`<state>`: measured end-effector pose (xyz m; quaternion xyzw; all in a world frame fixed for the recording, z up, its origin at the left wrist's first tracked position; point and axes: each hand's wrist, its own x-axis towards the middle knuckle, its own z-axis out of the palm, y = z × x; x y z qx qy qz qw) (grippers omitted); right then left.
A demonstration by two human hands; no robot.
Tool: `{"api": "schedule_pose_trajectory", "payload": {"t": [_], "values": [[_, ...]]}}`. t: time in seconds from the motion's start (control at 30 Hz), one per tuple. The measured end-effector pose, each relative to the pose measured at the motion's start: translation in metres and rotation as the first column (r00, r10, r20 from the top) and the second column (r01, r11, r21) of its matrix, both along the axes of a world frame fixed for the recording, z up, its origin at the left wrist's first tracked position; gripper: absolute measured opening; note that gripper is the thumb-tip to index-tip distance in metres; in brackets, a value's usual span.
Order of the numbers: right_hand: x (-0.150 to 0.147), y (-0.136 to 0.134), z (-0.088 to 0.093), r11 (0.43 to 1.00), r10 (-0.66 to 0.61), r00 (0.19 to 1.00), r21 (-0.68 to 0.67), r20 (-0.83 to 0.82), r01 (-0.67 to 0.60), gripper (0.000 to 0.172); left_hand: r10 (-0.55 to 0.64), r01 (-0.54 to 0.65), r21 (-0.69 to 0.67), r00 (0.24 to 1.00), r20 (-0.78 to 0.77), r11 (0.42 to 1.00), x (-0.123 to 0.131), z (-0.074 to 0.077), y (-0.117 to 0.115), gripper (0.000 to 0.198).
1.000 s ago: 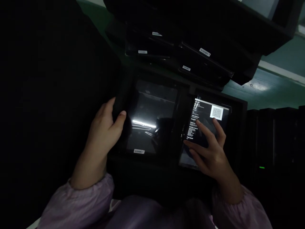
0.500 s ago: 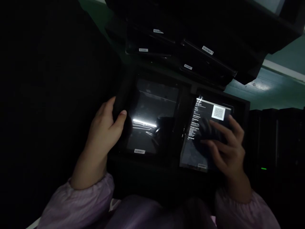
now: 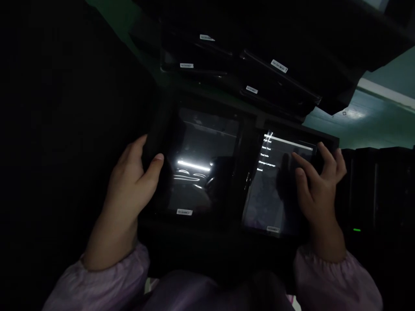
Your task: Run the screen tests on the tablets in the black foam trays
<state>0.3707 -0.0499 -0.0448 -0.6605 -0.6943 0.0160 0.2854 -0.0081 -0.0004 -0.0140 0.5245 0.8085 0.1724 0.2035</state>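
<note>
Switched from QR code to menu (image 3: 265, 156) on lit tablet (image 3: 264, 196), in right half of black tray (image 3: 301, 128).
With right grip (image 3: 319, 190) released over its right side, partly blocking view; left grip (image 3: 131, 179) at tray's left edge, cannot tell if clenched; labelled devices (image 3: 194, 54) beyond.

The dark tablet (image 3: 194, 194) and the lit tablet (image 3: 264, 194) look smooth and glossy. The sleeves (image 3: 103, 280) are crinkled cloth.

L hand (image 3: 131, 179) has thumb (image 3: 153, 170) apart, R hand (image 3: 319, 192) w/ fingers (image 3: 328, 161) spread & part-bent.
</note>
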Motion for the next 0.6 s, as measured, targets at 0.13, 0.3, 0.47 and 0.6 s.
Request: {"api": "schedule_pose_trajectory", "payload": {"t": [0.13,0.3,0.47,0.6], "values": [[0.003,0.001,0.001,1.000,0.015,1.000,0.018,-0.012,-0.015,0.038,0.017,-0.017,0.005,1.000,0.019,1.000,0.001,-0.001,0.002,0.078],[0.001,-0.001,0.005,0.989,-0.026,0.998,0.146,-0.061,0.035,0.035,0.008,-0.011,0.047,0.998,0.062,0.999,0.001,-0.002,0.002,0.074],[0.001,-0.001,0.005,0.989,0.009,0.999,0.149,-0.050,-0.001,0.031,-0.030,0.027,0.068,0.998,0.050,0.997,-0.007,-0.012,0.003,0.076],[0.006,0.006,0.001,0.978,0.095,0.995,0.189,-0.035,-0.087,0.030,-0.086,0.076,0.332,0.996,0.017,0.940,-0.009,-0.018,0.006,0.069]]}}
